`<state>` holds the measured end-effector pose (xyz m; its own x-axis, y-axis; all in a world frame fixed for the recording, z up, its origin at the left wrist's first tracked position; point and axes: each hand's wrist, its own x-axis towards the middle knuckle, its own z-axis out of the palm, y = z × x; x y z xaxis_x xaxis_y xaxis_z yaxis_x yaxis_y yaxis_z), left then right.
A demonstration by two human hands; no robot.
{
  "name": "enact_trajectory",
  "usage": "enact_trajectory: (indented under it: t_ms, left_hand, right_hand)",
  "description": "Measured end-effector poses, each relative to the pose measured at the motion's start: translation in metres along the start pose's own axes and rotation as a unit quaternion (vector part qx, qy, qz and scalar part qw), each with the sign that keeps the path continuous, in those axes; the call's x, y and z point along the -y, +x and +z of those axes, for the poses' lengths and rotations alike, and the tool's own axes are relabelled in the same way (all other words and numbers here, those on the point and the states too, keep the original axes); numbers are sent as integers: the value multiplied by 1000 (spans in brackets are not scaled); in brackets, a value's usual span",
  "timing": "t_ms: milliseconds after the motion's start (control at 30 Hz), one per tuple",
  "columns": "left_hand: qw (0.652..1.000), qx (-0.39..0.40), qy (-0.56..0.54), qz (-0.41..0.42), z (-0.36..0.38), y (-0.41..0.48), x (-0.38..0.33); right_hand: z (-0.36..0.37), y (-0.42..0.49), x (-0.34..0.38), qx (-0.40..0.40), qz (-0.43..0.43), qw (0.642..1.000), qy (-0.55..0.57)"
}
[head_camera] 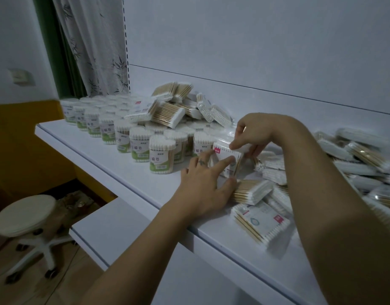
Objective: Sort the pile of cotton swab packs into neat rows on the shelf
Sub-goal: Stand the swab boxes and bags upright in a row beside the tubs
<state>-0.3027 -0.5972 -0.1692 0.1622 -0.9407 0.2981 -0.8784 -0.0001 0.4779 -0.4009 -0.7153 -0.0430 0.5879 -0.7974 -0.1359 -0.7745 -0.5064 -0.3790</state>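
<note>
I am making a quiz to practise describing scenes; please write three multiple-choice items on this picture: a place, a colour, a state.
1. Where do the green-label tubs stand?
A. in rows on the left part of the shelf
B. on the floor
C. in a box

2. What colour is the tag on the held pack?
A. blue
B. pink
C. black

3. How is the held pack?
A. flat on the shelf
B. torn open
C. upright, right hand pinching its top, left hand against its face

1 A: rows run along the shelf's left part; 2 B: the tag at its top corner is pink; 3 C: it stands on edge between both hands.
</note>
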Motion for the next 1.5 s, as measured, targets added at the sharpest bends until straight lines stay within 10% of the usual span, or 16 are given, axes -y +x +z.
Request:
enact_trajectory:
  t_ms: [467, 600, 933, 1233, 1500]
  left_hand:
    - [988, -112, -86, 66, -6, -9, -1]
    - [988, -15, -46, 146, -6, -16, 1]
    - [972, -66, -221, 50, -9, -15, 6]
    - [928, -84, -360, -38, -20, -18, 12]
    - [829, -103, -542, -96, -21, -14, 12]
  right_hand:
    - [-11, -52, 9, -59, -54, 994, -73]
    - [7, -67, -9, -78, -71, 991, -77]
    - [51, -71, -33, -233, -147, 946, 172]
    - [69, -58, -26, -209, -138, 950, 186]
    - [69, -61, -19, -182, -97, 816, 540]
